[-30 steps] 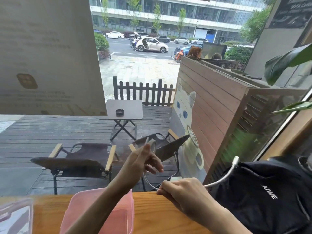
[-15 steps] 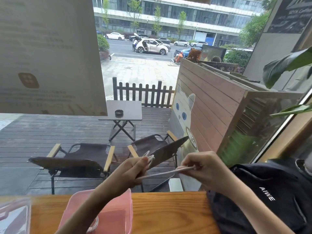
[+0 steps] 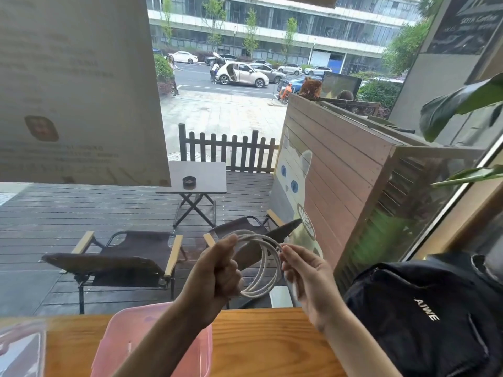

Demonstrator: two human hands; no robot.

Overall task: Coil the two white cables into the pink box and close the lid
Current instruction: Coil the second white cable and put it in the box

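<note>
A white cable (image 3: 268,263) hangs wound into a few round loops in the air above the wooden table's far edge. My left hand (image 3: 217,270) is closed around the loops' left side. My right hand (image 3: 307,278) pinches the loops at their upper right, with the cable's end running down along its palm. The pink box (image 3: 190,352) stands open on the table below my left forearm, which hides much of its inside. Its clear lid (image 3: 19,349) lies at the far left edge of the table. I see no second cable.
A black backpack (image 3: 424,317) with white lettering fills the table's right end. The wooden tabletop (image 3: 261,344) shows between box and backpack. A window pane directly behind the table looks onto a deck with chairs.
A second ago the cable trailed off right toward the backpack. My hands have since wound it in, and it now forms several loops held between both hands.
</note>
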